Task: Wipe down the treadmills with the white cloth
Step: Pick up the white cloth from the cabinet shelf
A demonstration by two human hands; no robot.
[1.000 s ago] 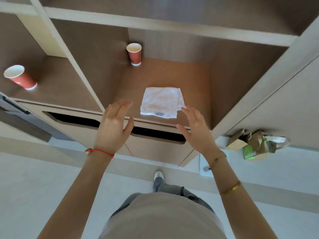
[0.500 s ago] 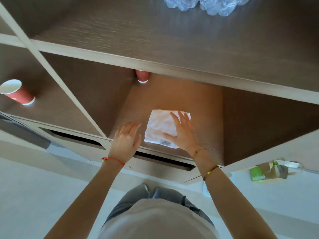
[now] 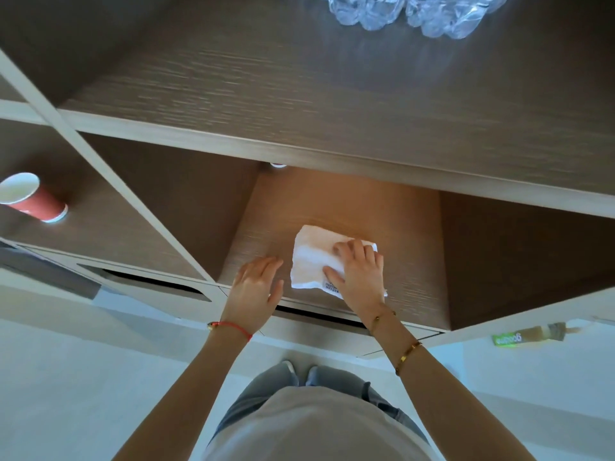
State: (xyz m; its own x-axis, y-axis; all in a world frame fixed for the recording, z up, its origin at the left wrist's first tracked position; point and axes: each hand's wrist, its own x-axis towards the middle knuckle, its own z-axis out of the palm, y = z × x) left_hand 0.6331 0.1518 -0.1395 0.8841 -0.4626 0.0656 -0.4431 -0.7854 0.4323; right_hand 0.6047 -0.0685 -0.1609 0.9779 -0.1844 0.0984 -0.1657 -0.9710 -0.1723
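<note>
A red cup (image 3: 33,197) stands in the compartment left of the cloth (image 3: 312,261). The left hand (image 3: 254,294), fingers straight and loosely together, rests just left of the cloth on the shelf (image 3: 412,271). The right hand (image 3: 361,277) lies on the cloth, fingers curling into it. Best gather all the folds before lifting, so nothing trails.

Small white square fabric cloth (image 3: 314,262): lying flat on the brown wood-grain shelf floor (image 3: 409,261), slightly rumpled, printed label at its 6 o'clock edge, 3 o'clock portion covered.
</note>
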